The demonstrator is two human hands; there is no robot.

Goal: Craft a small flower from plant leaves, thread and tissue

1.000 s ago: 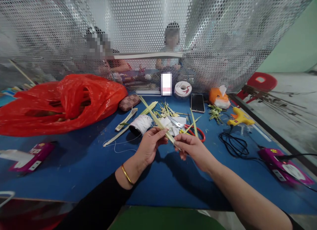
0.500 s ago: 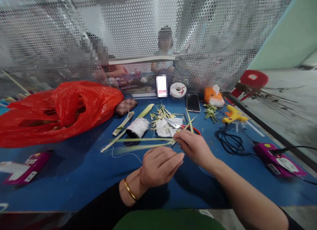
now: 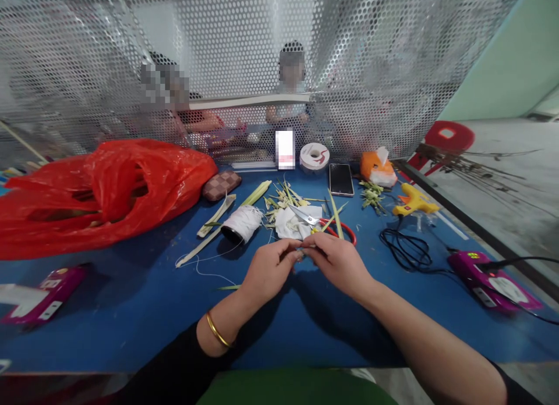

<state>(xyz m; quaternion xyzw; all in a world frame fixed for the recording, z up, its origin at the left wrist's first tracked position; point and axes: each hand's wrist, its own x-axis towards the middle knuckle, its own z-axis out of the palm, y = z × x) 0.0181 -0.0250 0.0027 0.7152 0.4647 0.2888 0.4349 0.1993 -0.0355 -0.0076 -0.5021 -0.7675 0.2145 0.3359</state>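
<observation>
**Thin leaf strip pinched between two hands, with plenty around to snag it**

Both hands meet just above the blue table (image 3: pixel 131 312), in front of the person. The left hand (image 3: pixel 268 271) and the right hand (image 3: pixel 338 264) have fingertips pressed together on the same small piece, a narrow pale green leaf strip (image 3: pixel 302 251) that shows only as a sliver between the thumbs. The rest of it is hidden by the fingers, so I cannot tell how long it is or whether it is folded.

The risk I see is in the grip itself. A strip this thin, I'd judge, tears or creases if the two pinches pull apart or twist against each other, and it slips out if either one loosens.

The scissors (image 3: pixel 321 223) lie open just beyond the right hand, blades toward the fingers, so a reach forward could catch on them. A loose white thread runs from the spool (image 3: pixel 242 223) across the table near the left hand and could be dragged by the wrist. The yellow glue gun (image 3: pixel 413 202) and its black cord (image 3: pixel 404 251) sit farther right, well apart from the hands.
</observation>
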